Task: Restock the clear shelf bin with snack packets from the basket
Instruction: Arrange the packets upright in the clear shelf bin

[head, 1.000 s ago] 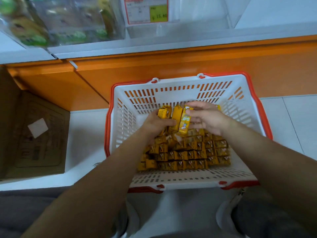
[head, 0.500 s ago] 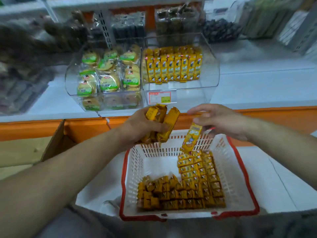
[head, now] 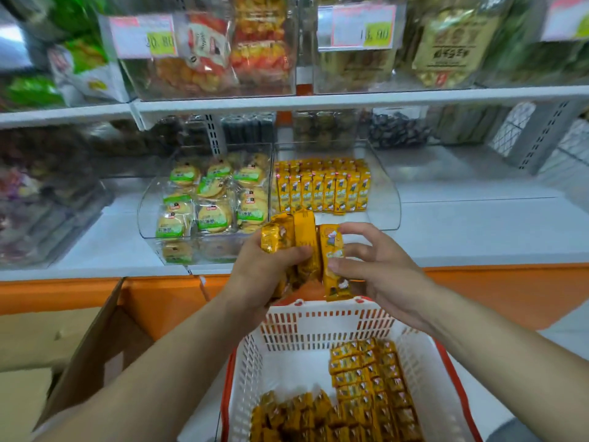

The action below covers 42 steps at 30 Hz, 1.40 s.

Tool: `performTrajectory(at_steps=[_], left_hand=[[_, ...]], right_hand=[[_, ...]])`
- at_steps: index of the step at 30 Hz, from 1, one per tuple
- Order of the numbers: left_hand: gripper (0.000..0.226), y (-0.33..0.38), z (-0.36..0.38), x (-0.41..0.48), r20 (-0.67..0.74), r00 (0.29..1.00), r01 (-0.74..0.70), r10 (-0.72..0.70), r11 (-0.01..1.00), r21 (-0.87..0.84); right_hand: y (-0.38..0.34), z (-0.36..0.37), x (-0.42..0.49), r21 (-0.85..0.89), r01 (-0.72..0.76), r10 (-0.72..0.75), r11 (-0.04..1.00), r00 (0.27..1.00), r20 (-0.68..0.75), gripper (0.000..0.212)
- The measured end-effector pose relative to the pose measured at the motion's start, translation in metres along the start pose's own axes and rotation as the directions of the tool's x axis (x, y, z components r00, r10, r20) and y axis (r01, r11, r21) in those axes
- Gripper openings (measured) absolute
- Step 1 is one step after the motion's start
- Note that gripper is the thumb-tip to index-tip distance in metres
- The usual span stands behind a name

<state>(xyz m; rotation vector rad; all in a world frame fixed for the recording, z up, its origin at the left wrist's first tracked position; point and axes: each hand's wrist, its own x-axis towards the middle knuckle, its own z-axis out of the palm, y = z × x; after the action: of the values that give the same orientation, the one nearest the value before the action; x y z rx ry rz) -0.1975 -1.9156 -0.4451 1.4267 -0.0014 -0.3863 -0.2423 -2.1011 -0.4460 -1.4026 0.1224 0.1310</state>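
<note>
My left hand grips a bunch of yellow snack packets just in front of the shelf edge. My right hand pinches one more yellow packet upright beside that bunch, touching it. Beyond both hands stands the clear shelf bin, with a row of the same yellow packets standing at its back. Below my arms sits the white basket with a red rim, holding several more yellow packets.
A neighbouring clear bin holds green-labelled round biscuit packs. An upper shelf with bagged snacks and price tags overhangs the bins. An open cardboard box stands left of the basket. The shelf base is orange.
My view has tilted up from the basket to the shelves. Both hands rose out of the basket with packets, and my right hand brought its single packet against the bunch in my left.
</note>
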Motion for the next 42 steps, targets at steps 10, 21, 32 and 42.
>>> performTrajectory(at_steps=[10, 21, 32, 42], left_hand=[[0.041, 0.020, -0.054, 0.041, -0.126, 0.988, -0.083, 0.089, 0.995, 0.050], [0.048, 0.013, -0.106, 0.069, -0.145, 0.978, -0.138, 0.150, 0.987, 0.085], [0.048, 0.010, -0.101, 0.076, -0.133, 0.981, -0.137, 0.140, 0.990, 0.034], [0.039, 0.018, -0.073, 0.061, -0.076, 0.992, -0.100, 0.103, 0.994, 0.043]], right_hand=[[-0.028, 0.010, 0.091, -0.379, 0.244, -0.302, 0.893, 0.948, -0.103, 0.043], [-0.006, 0.026, 0.258, -0.835, 0.127, -0.366, 0.535, 0.926, -0.094, 0.048], [0.005, 0.029, 0.279, -0.969, 0.079, -0.324, 0.233, 0.946, 0.000, 0.041], [-0.032, 0.025, 0.135, -0.531, 0.245, -0.268, 0.811, 0.963, 0.036, 0.022]])
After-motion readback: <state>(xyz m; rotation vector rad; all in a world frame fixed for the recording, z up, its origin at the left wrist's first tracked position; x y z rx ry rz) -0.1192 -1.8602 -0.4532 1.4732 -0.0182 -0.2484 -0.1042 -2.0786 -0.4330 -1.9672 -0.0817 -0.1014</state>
